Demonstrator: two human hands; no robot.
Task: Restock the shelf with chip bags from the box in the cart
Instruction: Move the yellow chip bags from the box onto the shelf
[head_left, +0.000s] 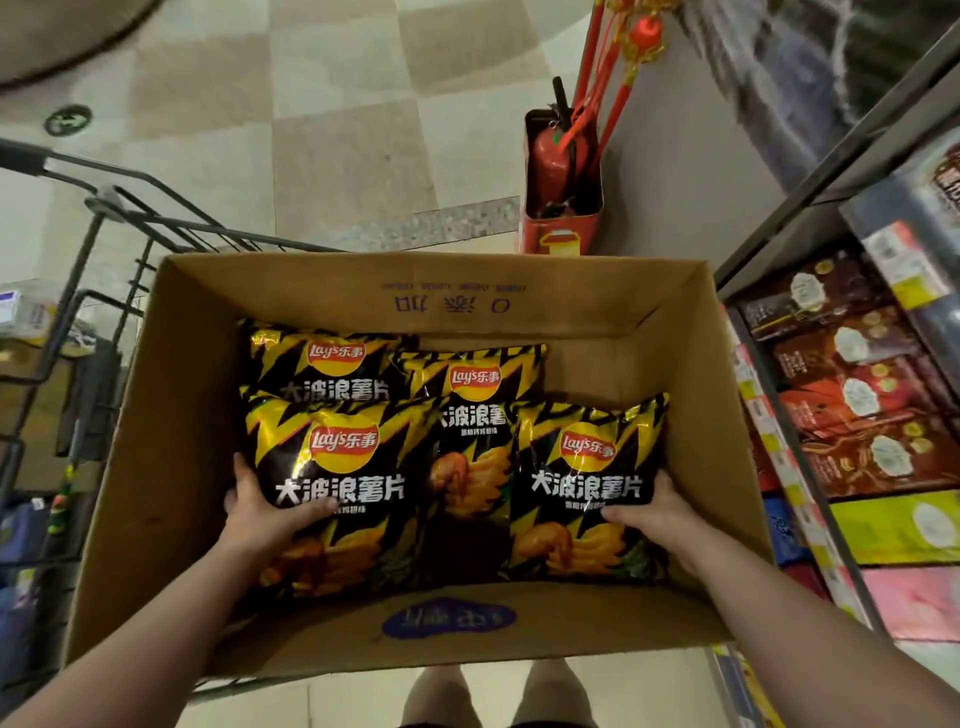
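An open cardboard box (171, 415) sits in a black wire cart (98, 218) and holds several black-and-yellow chip bags. My left hand (260, 512) grips the near-left chip bag (343, 467) by its left edge, thumb on the front. My right hand (657, 512) grips the near-right chip bag (587, 467) at its right side. Two more bags lie behind: one at the back left (322, 364) and one in the middle (475, 395), partly covered by the front bags. The shelf (810, 202) stands to the right of the box.
The shelf on the right carries brown snack boxes (852, 395) and yellow and pink packs below. A red fire extinguisher in a red stand (561, 176) stands on the tiled floor beyond the box, by a grey wall. My legs show below the box.
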